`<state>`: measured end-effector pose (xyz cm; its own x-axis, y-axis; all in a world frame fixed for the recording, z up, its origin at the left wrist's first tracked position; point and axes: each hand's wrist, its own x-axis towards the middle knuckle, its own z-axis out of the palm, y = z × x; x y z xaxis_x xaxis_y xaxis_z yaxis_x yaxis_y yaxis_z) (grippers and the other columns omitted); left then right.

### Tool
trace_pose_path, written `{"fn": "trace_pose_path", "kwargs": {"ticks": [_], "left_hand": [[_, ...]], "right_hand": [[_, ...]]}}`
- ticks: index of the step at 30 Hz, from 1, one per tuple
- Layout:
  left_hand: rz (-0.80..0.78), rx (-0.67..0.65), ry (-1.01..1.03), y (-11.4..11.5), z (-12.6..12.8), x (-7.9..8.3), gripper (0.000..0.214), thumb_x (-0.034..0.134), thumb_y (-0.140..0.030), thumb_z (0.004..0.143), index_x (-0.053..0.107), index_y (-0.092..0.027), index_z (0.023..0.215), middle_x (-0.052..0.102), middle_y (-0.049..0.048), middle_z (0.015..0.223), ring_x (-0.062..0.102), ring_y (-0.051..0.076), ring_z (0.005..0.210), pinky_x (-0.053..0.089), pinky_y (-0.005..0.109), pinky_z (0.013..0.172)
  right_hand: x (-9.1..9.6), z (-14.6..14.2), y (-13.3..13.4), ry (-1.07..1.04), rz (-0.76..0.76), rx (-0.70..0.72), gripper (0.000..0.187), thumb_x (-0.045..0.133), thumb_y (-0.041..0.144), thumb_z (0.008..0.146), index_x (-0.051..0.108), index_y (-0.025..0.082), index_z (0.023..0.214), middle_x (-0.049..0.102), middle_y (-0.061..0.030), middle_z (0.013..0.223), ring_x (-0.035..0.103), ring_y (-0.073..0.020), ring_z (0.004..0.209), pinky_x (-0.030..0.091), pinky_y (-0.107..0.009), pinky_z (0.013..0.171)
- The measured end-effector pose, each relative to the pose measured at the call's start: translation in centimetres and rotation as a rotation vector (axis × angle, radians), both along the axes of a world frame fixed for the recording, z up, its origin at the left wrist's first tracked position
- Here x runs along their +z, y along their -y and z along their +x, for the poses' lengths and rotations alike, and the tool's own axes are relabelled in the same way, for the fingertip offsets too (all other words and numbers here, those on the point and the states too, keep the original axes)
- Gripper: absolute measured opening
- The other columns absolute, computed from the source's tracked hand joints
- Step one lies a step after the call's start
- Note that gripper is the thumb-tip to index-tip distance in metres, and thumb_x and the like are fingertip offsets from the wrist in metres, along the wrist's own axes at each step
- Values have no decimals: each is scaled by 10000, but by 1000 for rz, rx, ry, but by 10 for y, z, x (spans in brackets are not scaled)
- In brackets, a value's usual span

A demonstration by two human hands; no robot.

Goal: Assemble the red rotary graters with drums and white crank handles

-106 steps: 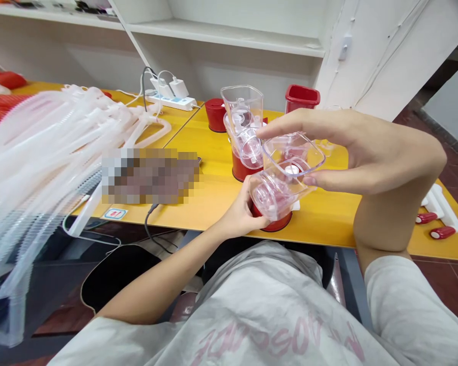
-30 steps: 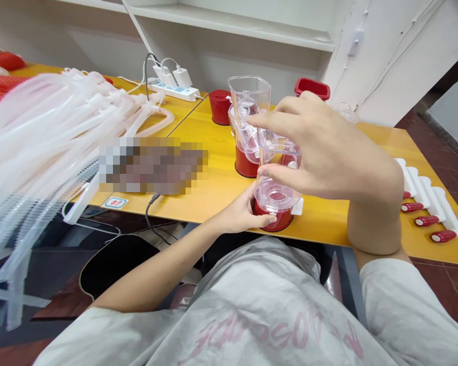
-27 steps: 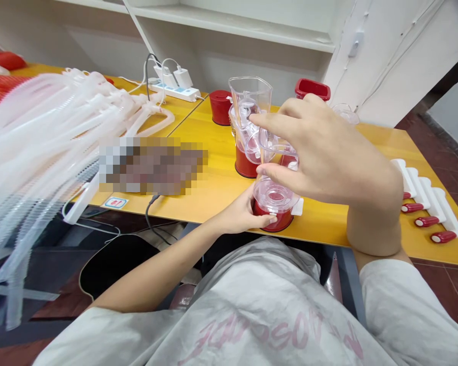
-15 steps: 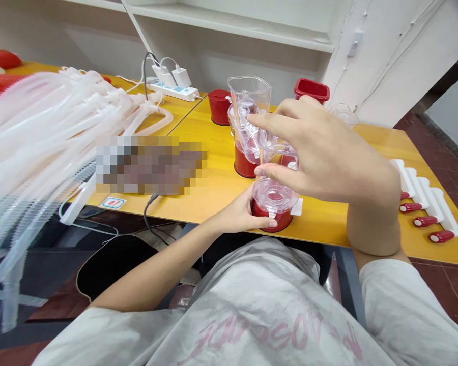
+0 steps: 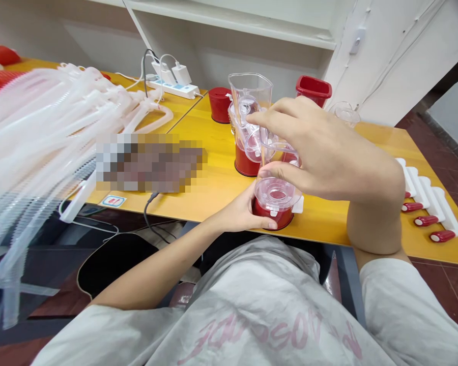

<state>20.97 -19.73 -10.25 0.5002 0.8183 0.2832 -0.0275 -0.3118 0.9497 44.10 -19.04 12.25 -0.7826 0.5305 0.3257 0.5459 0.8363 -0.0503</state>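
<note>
At the table's front edge, my left hand is wrapped round the side of a red round base, its thumb across the front. A clear plastic cover with a ringed middle sits on this base. Above it, my right hand is curled round a clear plastic chute that rises over the cover, thumb low and fingers higher. The palm side and some fingertips are hidden. Just behind stands a similar red unit with a clear square-mouthed hopper on top.
A red tub and a red lidded pot stand farther back. Several white pieces with red handles lie at the right. Translucent ribbed hoses heap at the left, near a power strip. A blurred patch covers a cabled item.
Both hands keep nearly the same grip and place. The view has shifted very slightly; the red base and its clear cover appear a little higher and to the right.
</note>
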Motion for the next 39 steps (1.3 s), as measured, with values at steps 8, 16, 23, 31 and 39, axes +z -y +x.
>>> {"fn": "trace_pose_path", "kwargs": {"ticks": [8,16,23,31,39], "left_hand": [[1,43,48,3,7,-3,981,1064,-540,874,617,-173,1666,585,258,1836,580,494,1726,466,650,1468],[-37,30,66,2,8,-2,1056,1089,-530,835,583,-149,1681,661,269,1757,627,508,1675,481,656,1455],[-59,46,14,-1,5,-6,1239,1153,-574,753,561,-206,1778,598,251,1837,558,522,1736,415,705,1482],[-49,56,-23,0,4,-3,1316,1170,-574,721,529,-218,1814,558,256,1872,530,525,1759,388,707,1494],[-77,64,-37,1,6,3,1197,1164,-593,709,628,-188,1700,664,254,1772,609,533,1693,429,714,1469]], "right_hand": [[0,2,-8,-5,-52,56,584,706,413,1114,677,370,1695,735,-74,1616,658,-406,1548,603,-573,1286],[11,10,-30,-45,-211,407,726,563,192,1065,571,237,1789,606,-39,1854,592,-265,1710,491,-531,1467],[22,16,-34,-5,-255,352,752,830,385,1081,615,552,1782,706,97,1750,518,-307,1798,527,-563,1471],[27,21,-25,-4,-309,399,568,664,490,1190,684,427,1754,721,57,1743,567,-294,1760,484,-563,1494],[25,3,-23,65,-267,344,591,752,370,1079,743,453,1665,748,65,1696,692,-296,1607,600,-568,1408]]}}
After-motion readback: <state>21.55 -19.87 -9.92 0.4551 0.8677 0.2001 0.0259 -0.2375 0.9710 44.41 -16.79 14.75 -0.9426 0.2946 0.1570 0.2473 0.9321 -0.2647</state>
